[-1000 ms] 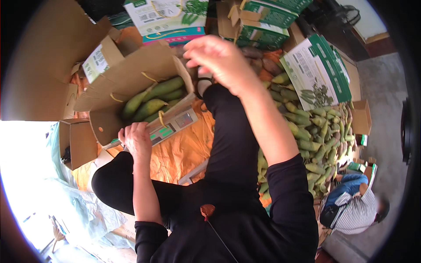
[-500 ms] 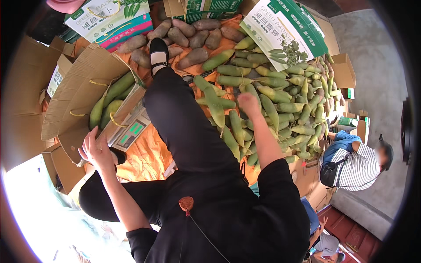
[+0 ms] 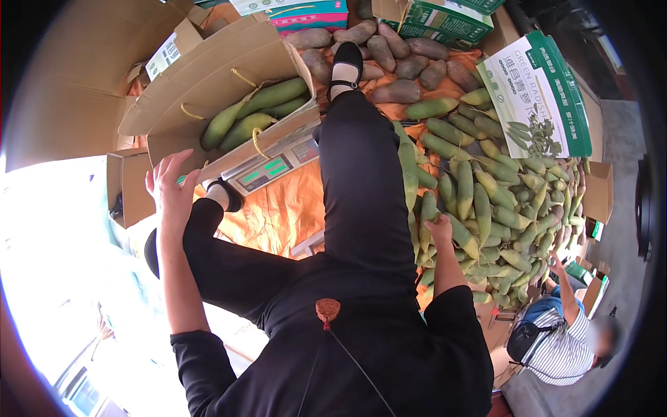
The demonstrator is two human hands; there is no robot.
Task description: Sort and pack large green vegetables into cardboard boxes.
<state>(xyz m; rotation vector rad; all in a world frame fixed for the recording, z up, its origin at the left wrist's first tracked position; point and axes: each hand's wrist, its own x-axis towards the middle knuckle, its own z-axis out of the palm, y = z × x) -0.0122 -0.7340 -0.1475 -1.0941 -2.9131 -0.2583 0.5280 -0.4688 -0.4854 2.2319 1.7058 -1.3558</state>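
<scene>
Green-and-white carton (image 3: 535, 97) (upper right) — brown box (image 3: 208, 83) opposite, open.

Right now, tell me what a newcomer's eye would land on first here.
The pile of green radishes spreads over orange cloth on the right, where the right hand reaches in. Upper left, an open carton with a few radishes sits on a scale, and the left hand is raised beside it. Brown roots lie at the top.

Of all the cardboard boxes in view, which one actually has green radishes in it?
The open brown cardboard box sitting on the scale, just beyond the left hand. Several green radishes lie inside it; the printed green-and-white boxes show none inside.
</scene>
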